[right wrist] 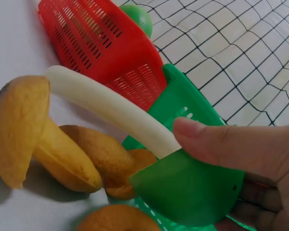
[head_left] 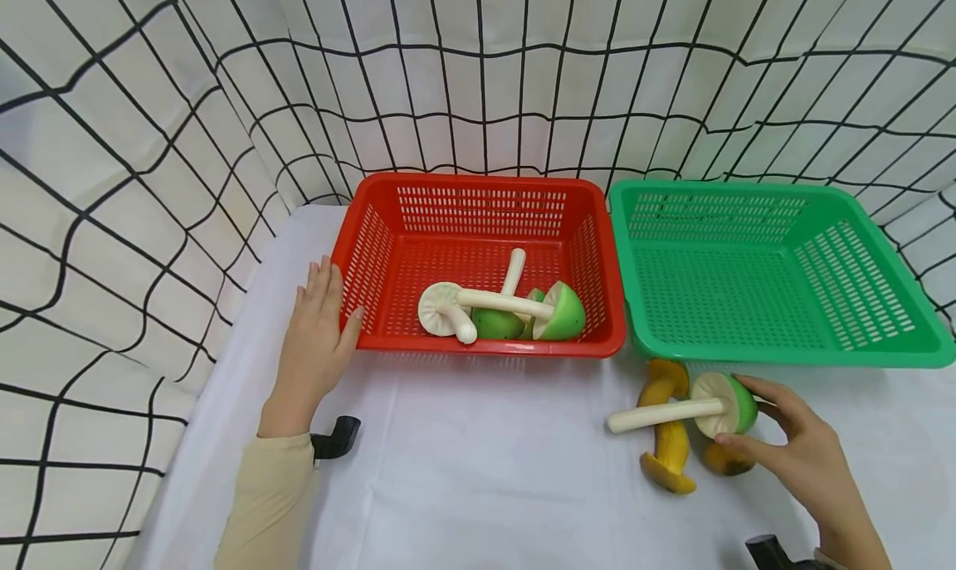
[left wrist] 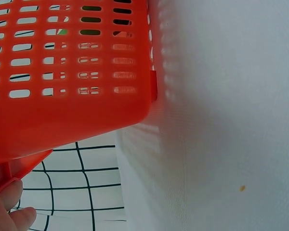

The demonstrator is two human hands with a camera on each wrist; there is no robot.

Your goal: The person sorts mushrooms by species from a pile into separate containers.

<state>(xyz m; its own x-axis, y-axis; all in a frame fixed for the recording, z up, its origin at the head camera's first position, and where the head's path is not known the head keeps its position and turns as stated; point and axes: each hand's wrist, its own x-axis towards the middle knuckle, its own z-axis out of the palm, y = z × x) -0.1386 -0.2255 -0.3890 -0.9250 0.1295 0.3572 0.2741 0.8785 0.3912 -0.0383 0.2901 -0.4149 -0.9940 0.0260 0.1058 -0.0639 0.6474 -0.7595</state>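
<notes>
My right hand [head_left: 802,445] grips a toy mushroom by its green cap [head_left: 743,402], with the white stem pointing left. In the right wrist view, the thumb and fingers press around the green cap [right wrist: 192,187]. Below it, brown-yellow toy mushrooms [head_left: 670,450] lie on the white cloth in front of the green basket [head_left: 792,356]. At the left, my left hand [head_left: 317,338] rests against the left side of the red basket [head_left: 485,345], its fingers straight and the thumb at the rim. Several green-capped mushrooms [head_left: 565,313] with white stems lie in the red basket.
A black wire grid [head_left: 478,80] with white cloth behind it rises at the back and left. The two baskets stand side by side against it. White cloth [head_left: 485,462] covers the table. Black wrist-mounted pieces [head_left: 338,439] stick out beside both wrists.
</notes>
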